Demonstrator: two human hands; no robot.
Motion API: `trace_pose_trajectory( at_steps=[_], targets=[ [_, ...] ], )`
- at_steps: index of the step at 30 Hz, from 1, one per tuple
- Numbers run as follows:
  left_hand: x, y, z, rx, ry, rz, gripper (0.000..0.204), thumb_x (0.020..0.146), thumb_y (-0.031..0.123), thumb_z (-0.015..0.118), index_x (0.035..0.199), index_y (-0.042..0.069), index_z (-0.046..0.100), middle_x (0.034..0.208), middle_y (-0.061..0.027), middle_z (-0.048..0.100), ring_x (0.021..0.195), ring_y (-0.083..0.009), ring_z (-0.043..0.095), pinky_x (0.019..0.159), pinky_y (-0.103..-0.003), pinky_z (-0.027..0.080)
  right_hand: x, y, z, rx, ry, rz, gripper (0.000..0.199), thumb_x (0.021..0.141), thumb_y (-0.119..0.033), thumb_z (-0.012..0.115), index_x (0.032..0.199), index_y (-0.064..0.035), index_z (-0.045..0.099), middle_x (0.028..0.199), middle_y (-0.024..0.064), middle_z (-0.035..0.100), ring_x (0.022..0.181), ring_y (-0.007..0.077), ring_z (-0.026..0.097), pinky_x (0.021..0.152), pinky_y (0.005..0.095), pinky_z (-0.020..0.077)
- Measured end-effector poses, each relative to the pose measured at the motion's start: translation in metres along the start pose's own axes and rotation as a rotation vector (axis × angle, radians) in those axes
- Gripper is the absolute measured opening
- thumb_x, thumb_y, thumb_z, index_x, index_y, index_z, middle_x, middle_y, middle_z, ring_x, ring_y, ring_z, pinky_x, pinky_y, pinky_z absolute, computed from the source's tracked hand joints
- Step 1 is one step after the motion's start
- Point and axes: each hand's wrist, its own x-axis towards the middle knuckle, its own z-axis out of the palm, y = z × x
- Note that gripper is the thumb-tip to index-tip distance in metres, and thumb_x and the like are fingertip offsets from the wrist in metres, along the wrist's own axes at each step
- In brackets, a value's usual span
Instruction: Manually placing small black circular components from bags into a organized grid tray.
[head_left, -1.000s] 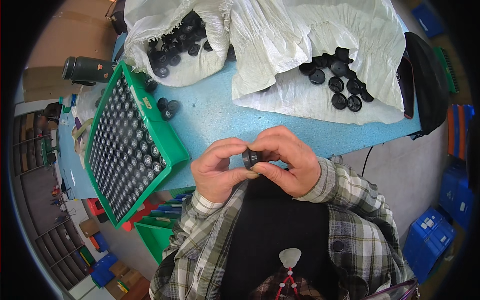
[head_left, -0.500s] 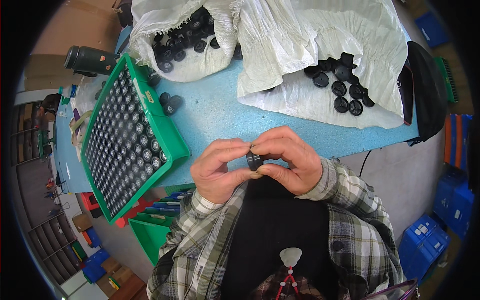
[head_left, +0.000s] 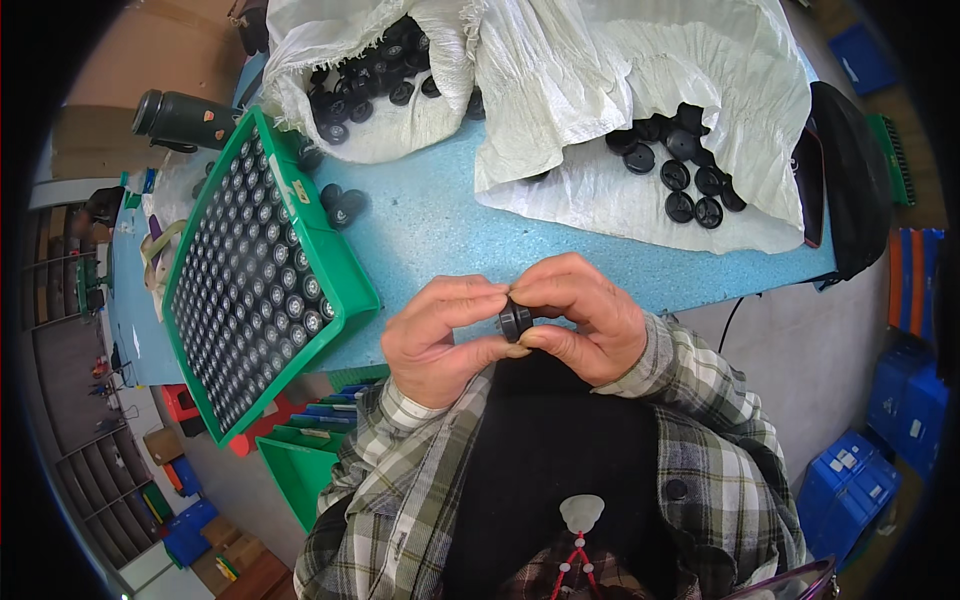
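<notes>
Left hand [head_left: 435, 335] and right hand [head_left: 590, 325] pinch one black round part [head_left: 515, 321] between them, near blue tabletop [head_left: 440, 210]. Green tray [head_left: 345, 268] of dark round pieces [head_left: 293, 306] leftward.

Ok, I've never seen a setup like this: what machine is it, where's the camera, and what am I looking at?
There's no machine: a person works bare-handed, with the left hand and right hand in view. The view comes from the left one of two fisheye cameras on the person's head, looking down, so straight edges bend toward the rim. The fingers of both hands pinch a small round black part between them. On the blue table are a green tray holding rows of round pieces and white sacking with loose black pieces in it.
</notes>
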Motion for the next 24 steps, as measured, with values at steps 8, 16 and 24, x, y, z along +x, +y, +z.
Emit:
trace_pose_trajectory(
  at_steps=[8, 16, 24],
  targets=[
    [-0.004, 0.004, 0.004, 0.053, 0.058, 0.019, 0.041, 0.053, 0.009, 0.080, 0.091, 0.002, 0.065, 0.092, -0.0103, 0.063, 0.084, -0.0219, 0.060, 0.072, -0.030, 0.048, -0.001, -0.003, 0.002, -0.179, 0.068, -0.138, 0.030, 0.081, -0.009, 0.061, 0.107, 0.0027, 0.051, 0.104, 0.0156, 0.049, 0.088, 0.0197, 0.054, 0.072, 0.0273, 0.0477],
    [0.000, 0.003, 0.003, -0.002, 0.013, 0.046, 0.042, 0.054, 0.010, 0.081, 0.091, 0.002, 0.064, 0.089, -0.0091, 0.060, 0.081, -0.0200, 0.058, 0.070, -0.028, 0.047, 0.001, -0.005, -0.004, 0.042, -0.041, 0.017, 0.028, 0.081, -0.008, 0.061, 0.106, 0.0017, 0.051, 0.106, 0.0152, 0.049, 0.092, 0.0206, 0.055, 0.076, 0.0292, 0.0477],
    [0.007, 0.008, 0.004, -0.110, -0.026, -0.136, 0.045, 0.052, 0.008, 0.083, 0.090, 0.002, 0.060, 0.087, -0.0059, 0.053, 0.080, -0.0151, 0.050, 0.071, -0.025, 0.041, -0.010, 0.013, 0.015, 0.877, 0.151, 0.389, 0.024, 0.085, -0.009, 0.056, 0.106, -0.0011, 0.048, 0.110, 0.0136, 0.053, 0.098, 0.0190, 0.055, 0.083, 0.0330, 0.0464]
  ],
)
